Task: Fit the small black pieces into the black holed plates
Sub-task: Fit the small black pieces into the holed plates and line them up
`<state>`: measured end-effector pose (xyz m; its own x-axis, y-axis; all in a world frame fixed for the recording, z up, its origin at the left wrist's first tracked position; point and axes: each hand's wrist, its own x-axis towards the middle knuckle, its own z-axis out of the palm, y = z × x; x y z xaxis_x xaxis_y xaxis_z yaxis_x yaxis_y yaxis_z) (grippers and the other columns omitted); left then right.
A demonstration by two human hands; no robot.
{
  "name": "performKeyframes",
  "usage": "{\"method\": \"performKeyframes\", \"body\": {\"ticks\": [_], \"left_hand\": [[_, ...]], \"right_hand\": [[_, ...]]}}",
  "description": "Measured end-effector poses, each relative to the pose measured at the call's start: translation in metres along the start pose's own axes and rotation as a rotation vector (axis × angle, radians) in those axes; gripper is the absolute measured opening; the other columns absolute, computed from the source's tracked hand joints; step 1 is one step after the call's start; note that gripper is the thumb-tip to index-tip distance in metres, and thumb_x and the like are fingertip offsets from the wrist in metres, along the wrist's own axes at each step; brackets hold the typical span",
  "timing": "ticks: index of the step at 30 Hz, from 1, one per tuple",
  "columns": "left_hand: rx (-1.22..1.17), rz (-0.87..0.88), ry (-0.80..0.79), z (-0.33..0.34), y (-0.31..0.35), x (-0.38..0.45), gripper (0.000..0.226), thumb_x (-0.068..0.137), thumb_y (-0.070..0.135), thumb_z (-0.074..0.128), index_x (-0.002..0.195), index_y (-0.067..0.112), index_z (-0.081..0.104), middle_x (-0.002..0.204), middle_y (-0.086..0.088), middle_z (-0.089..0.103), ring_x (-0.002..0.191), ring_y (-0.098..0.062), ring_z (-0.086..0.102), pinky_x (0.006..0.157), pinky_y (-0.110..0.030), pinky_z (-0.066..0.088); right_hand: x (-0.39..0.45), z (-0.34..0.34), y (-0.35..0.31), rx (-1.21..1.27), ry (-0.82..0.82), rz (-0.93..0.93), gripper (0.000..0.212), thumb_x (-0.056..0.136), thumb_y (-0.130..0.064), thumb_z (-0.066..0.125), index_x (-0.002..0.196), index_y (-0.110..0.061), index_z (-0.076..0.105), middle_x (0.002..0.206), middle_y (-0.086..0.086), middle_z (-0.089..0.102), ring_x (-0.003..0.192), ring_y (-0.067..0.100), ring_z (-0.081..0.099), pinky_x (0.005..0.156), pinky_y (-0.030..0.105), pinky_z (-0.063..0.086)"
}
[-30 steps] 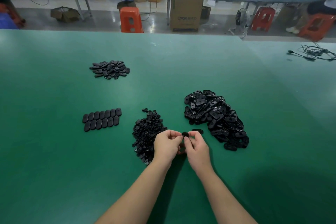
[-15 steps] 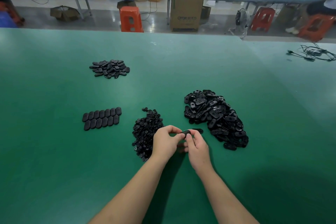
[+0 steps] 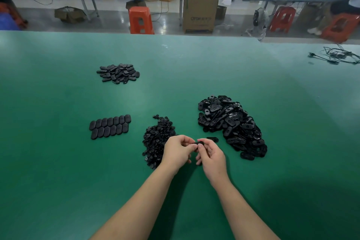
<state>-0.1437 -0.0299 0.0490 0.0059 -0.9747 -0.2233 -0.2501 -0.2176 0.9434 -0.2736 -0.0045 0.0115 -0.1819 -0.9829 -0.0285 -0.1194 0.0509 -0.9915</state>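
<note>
My left hand point(image 3: 178, 151) and my right hand point(image 3: 211, 155) meet over the green table point(image 3: 58, 161), both pinching one black holed plate point(image 3: 199, 143) between their fingertips. Any small piece on it is hidden by my fingers. A heap of small black pieces point(image 3: 157, 138) lies just left of my left hand. A big heap of black holed plates point(image 3: 231, 124) lies right of my right hand. One loose plate point(image 3: 212, 139) rests on the table just beyond my fingers.
Two neat rows of oval plates point(image 3: 110, 126) lie to the left. A smaller loose pile of plates point(image 3: 118, 73) sits farther back left. Black cables point(image 3: 337, 56) lie at the far right. Beyond the table edge are orange stools and a cardboard box.
My hands have stayed together in front of me. The plate between my fingertips has turned from end-on to a flatter, longer outline, and my left fingers have shifted on it.
</note>
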Motion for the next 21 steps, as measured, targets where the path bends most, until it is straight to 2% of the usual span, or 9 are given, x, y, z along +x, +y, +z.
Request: {"method": "performKeyframes", "body": {"ticks": [4,10,15,21], "left_hand": [[-0.043,-0.046,-0.022,0.0031,-0.0001,-0.0014,0.006,0.09,0.005,0.07,0.092,0.011,0.072,0.071,-0.003,0.07,0.049,-0.01,0.06,0.047,-0.027,0.051],[0.009,-0.046,-0.065,0.0035,0.002,-0.0013,0.013,0.094,0.008,0.065,0.091,0.018,0.075,0.072,0.001,0.075,0.055,-0.018,0.068,0.049,-0.028,0.052],[0.077,-0.027,-0.042,0.0035,0.0001,-0.0014,0.013,0.094,0.011,0.065,0.097,0.018,0.076,0.073,0.003,0.075,0.051,-0.015,0.066,0.048,-0.028,0.054],[0.095,-0.021,-0.021,0.0033,0.0013,-0.0022,0.011,0.089,0.013,0.069,0.083,0.021,0.074,0.071,0.002,0.074,0.048,-0.015,0.065,0.05,-0.032,0.057]], "right_hand": [[0.0005,-0.0005,0.0002,-0.001,0.01,0.013,0.016,0.103,-0.01,0.056,0.1,-0.024,0.065,0.067,-0.003,0.067,0.055,0.01,0.057,0.054,0.026,0.051],[0.001,0.0002,-0.0006,-0.009,0.024,0.017,0.016,0.103,-0.009,0.055,0.099,-0.022,0.063,0.069,-0.003,0.069,0.052,0.011,0.056,0.053,0.026,0.051],[0.0002,0.0022,0.0005,-0.034,0.047,0.009,0.015,0.103,-0.01,0.055,0.099,-0.022,0.062,0.069,0.001,0.066,0.054,0.01,0.057,0.055,0.029,0.053],[0.0003,0.0026,0.0028,-0.072,0.04,-0.003,0.017,0.103,-0.012,0.055,0.097,-0.027,0.062,0.074,-0.004,0.07,0.053,0.01,0.057,0.053,0.028,0.051]]}}
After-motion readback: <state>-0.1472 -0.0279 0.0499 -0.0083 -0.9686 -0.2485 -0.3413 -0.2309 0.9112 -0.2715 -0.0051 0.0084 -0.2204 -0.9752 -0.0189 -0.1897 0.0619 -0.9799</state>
